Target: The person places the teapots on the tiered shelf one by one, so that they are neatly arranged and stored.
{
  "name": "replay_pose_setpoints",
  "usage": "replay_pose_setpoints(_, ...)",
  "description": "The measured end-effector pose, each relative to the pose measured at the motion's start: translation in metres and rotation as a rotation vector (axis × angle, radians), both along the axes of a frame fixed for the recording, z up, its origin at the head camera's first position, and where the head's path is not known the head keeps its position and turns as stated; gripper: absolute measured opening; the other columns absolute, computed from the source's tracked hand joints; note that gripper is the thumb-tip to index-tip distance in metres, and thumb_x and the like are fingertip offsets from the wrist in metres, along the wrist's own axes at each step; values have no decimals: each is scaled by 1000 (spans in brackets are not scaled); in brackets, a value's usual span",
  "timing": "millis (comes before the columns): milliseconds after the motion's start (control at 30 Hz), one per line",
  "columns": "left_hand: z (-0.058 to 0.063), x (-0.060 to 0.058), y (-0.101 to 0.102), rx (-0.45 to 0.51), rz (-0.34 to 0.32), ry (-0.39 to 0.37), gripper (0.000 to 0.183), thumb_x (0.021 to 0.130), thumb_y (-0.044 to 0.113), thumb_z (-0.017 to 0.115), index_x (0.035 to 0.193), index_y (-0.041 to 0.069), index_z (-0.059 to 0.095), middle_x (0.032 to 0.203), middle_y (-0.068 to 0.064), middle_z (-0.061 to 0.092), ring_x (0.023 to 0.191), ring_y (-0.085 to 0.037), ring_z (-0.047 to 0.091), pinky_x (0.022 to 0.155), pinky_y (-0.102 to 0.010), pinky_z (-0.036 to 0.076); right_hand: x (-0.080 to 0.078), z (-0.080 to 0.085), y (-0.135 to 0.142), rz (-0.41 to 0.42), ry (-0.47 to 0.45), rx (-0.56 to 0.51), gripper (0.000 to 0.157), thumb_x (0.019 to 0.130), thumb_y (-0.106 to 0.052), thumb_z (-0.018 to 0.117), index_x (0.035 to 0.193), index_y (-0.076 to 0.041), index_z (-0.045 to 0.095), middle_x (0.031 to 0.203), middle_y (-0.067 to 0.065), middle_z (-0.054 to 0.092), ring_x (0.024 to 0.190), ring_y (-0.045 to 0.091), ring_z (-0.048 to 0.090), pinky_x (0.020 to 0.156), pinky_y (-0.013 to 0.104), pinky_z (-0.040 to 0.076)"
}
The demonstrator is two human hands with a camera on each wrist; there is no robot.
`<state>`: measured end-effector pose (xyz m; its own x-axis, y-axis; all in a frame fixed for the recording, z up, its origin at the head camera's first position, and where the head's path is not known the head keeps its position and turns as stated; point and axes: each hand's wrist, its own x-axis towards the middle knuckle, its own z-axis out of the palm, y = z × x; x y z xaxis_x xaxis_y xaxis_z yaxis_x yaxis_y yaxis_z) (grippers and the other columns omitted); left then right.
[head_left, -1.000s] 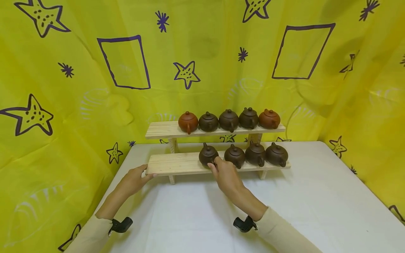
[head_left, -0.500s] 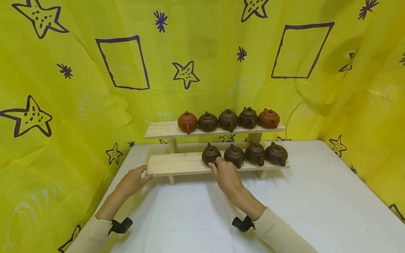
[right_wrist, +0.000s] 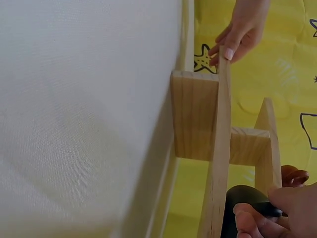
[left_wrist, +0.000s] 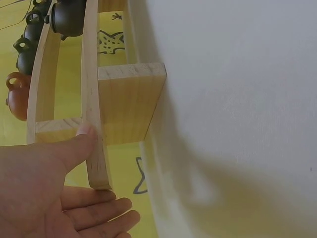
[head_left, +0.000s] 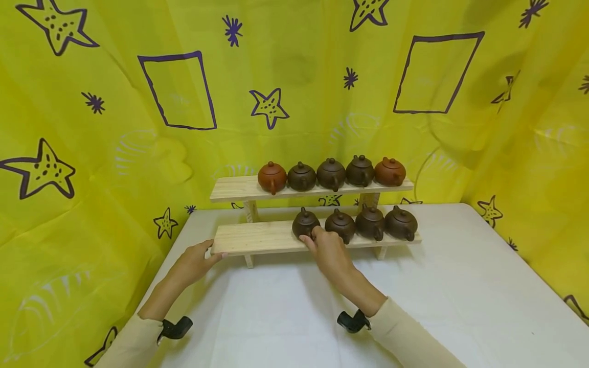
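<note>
At the lower shelf, my right hand (head_left: 329, 253) pinches the handle of a dark brown teapot (head_left: 306, 224). The teapot sits upright near the board's middle, spout facing the back. In the right wrist view, thumb and fingertips meet at the handle of the same dark teapot (right_wrist: 242, 193), largely hidden by the hand. My left hand (head_left: 195, 260) rests at the left end of the lower shelf board (head_left: 253, 237). Its thumb lies on the front edge while the other fingers (left_wrist: 99, 215) extend fairly straight past the board's end.
Right of the held teapot stand three more dark teapots (head_left: 370, 222) on the lower board. Behind, the upper board (head_left: 234, 188) bears several teapots, including a reddish one (head_left: 272, 177) at each end of the row. A white table (head_left: 276, 312) carries the rack, with a yellow cloth (head_left: 303, 76) behind.
The held teapot has shifted slightly right along the lower board, closer to its neighbour, and its spout has turned a little toward the back. My left hand has stayed put.
</note>
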<state>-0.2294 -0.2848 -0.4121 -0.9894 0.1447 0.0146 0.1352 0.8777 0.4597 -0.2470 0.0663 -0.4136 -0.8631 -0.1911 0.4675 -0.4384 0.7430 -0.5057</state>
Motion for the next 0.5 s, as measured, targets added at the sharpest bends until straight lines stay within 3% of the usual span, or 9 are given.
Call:
replay_pose_setpoints(133, 0, 1, 0, 13, -3, -2, 71, 108, 40, 61, 149, -16, 45, 147, -40, 51, 134, -57, 53, 105, -67, 48, 3, 2, 6, 11, -37, 12, 36, 98, -32, 76, 78, -7, 60, 60, -1, 54, 51, 12, 50, 49, 27, 43)
replay_pose_setpoints(367, 0, 6, -3, 9, 30, -35, 73, 108, 38, 60, 149, -20, 41, 149, -44, 46, 138, -60, 46, 110, -69, 43, 18, -4, 33, 56, -190, 79, 29, 100, -29, 75, 80, -11, 67, 63, -5, 55, 57, 10, 49, 54, 28, 44)
replay_pose_setpoints(500, -1, 14, -7, 2, 67, -68, 75, 108, 38, 61, 149, -20, 40, 149, -45, 45, 138, -62, 44, 112, -70, 41, 22, -14, 66, 4, -237, 151, 23, 101, -28, 74, 84, -13, 69, 70, -2, 64, 61, 13, 56, 56, 31, 47)
